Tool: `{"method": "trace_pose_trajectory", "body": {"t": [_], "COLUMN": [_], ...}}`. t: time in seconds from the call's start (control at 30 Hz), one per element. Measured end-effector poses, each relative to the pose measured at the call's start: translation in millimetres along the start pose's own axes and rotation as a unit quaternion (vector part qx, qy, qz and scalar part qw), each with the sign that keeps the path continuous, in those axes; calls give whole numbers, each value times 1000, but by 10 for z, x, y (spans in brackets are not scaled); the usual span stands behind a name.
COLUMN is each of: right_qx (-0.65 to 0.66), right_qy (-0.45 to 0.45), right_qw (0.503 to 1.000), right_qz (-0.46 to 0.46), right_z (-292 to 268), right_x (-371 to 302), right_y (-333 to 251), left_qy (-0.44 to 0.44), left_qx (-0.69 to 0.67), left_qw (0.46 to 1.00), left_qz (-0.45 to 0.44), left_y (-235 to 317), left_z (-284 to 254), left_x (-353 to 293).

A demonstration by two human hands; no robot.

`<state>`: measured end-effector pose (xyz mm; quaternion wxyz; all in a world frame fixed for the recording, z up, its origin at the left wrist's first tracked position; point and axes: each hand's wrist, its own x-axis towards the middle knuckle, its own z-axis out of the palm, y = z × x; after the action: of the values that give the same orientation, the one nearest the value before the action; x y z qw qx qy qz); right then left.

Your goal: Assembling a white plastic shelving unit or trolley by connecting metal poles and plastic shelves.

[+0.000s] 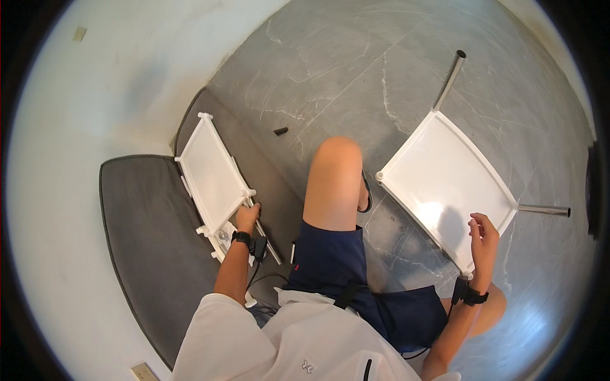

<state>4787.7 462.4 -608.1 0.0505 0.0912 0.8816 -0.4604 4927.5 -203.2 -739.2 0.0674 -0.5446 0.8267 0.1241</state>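
Observation:
My left hand (248, 217) is closed around a chrome tube at the near corner of a white shelf tray (213, 171) on the grey sofa. Another chrome tube (269, 242) lies beside that hand. On the right, a second white shelf tray (438, 165) rests over the floor, with one chrome leg (450, 79) sticking out at its far corner and another leg (545, 210) at its right corner. Over this tray's near right edge hovers my right hand (485, 244), fingers loosely bent and apart, holding nothing.
The grey sofa (146, 216) runs along the white wall at left. Small clear-wrapped parts (223, 235) sit near the sofa tray. A small black piece (281, 131) lies toward the sofa's edge. My bent leg (333, 184) stands between the two trays.

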Motion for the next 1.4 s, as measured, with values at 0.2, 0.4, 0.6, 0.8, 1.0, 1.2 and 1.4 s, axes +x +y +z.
{"method": "trace_pose_trajectory", "body": {"t": [0.2, 0.4, 0.6, 0.8, 1.0, 1.2, 1.4], "right_qx": [-38, -7, 11, 255, 299, 239, 224], "right_qy": [7, 0, -25, -231, -267, -47, 135], "right_qw": [998, 991, 991, 936, 903, 962, 965], "right_qz": [-54, -133, -132, -73, -158, -127, -8], "right_z": [-401, -368, -352, -77, 22, 82, -275], "right_x": [17, -48, -100, -291, -751, -718, -715], "right_y": [78, -93, -317, -589, -1327, -1219, -716], "left_qy": [-365, -516, -587, -635, -682, -707, -473], "left_qx": [-320, -263, -318, -314, -398, -419, -417], "left_qw": [866, 789, 740, 677, 504, 425, 553], "left_qz": [-121, -204, -84, 199, 350, 379, 545], "left_y": [177, 103, 930, 2160, 3377, 3531, 3645], "left_z": [-497, -1539, -2247, -2314, -1883, -1319, -919], "left_x": [-785, -1501, -2235, -2772, -3363, -3798, -3417]}}
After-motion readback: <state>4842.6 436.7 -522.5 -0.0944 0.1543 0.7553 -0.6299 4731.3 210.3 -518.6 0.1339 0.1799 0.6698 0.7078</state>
